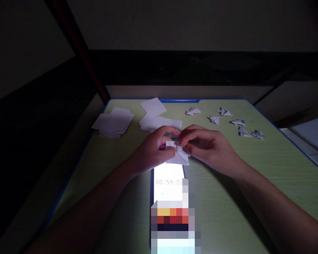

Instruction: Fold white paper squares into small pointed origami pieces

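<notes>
Between my two hands is a small square of white paper with diagonal creases and folded flaps. My left hand pinches its left side, the thumb lying on top and the fingers mostly behind it. The fingers of my right hand close on the paper's upper right part, at a raised flap. The paper is held just above the top end of a lit phone, which shows a timer reading and is partly blurred out lower down.
A stack of white paper squares lies at the far left, with another pile of paper behind my hands. Several small folded paper pieces are scattered at the back right. The pale green table has a blue edge; the surroundings are dark.
</notes>
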The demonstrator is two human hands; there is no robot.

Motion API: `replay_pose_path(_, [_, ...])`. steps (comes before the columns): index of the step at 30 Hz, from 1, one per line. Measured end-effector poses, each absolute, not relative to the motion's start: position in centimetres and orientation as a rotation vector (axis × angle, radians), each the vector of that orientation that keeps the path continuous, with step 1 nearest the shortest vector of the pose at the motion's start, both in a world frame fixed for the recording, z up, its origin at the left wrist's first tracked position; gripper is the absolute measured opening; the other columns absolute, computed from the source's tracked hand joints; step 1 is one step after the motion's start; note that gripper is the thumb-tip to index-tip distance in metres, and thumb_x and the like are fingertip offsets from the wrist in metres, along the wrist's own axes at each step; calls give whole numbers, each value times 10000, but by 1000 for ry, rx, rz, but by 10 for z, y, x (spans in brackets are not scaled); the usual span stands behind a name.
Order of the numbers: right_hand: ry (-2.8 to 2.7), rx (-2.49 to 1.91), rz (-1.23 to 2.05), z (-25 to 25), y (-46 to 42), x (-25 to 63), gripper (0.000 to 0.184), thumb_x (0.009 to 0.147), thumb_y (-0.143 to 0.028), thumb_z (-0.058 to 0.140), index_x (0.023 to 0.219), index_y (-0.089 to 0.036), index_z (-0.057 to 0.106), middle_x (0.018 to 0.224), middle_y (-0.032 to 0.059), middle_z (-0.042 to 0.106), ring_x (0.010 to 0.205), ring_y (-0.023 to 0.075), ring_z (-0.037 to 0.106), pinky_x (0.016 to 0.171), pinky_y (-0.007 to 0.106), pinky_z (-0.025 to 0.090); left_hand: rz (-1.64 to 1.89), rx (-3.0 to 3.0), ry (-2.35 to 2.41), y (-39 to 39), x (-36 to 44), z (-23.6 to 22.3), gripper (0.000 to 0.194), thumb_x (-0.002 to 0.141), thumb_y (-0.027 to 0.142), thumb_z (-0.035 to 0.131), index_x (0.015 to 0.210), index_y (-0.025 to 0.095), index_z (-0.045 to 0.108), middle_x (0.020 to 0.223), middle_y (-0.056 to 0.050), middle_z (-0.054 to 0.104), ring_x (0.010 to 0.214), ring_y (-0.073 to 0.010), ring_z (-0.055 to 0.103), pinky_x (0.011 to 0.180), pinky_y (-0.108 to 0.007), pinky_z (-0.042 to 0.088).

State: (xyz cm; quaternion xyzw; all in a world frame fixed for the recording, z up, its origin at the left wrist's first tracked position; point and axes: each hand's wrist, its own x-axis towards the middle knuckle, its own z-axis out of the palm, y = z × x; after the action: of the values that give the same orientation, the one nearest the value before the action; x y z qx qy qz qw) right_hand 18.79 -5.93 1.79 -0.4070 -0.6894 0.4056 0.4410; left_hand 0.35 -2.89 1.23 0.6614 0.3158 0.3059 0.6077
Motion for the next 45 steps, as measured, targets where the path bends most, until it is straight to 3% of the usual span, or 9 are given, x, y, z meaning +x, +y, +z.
replay_pose_path(16, [-1693,-1050,982,18,-60,187,84,788,-141,635,791,-200,694,872,44,616,786,161,579,652,302,421,730,1552,709,-29,3,10,389,727,120,574,1105,167,494,865,-33,636,674,-134,604,555,-232,458])
replay_pose_path(38, [-1778,-1086,1116,17,-57,193,92,841,-233,629,886,-188,696,919,56,634,800,159,577,674,304,435,752,1769,713,-26,5,-5,378,771,106,543,1140,160,485,868,-47,640,679,-131,597,541,-216,426])
replay_pose_path(45, [-1692,-1086,1181,14,-57,189,116,829,-270,655,864,-161,672,840,43,659,730,139,573,631,277,428,768,1861,740,-27,6,-5,326,792,132,549,1112,165,495,738,6,600,568,-90,517,496,-197,371])
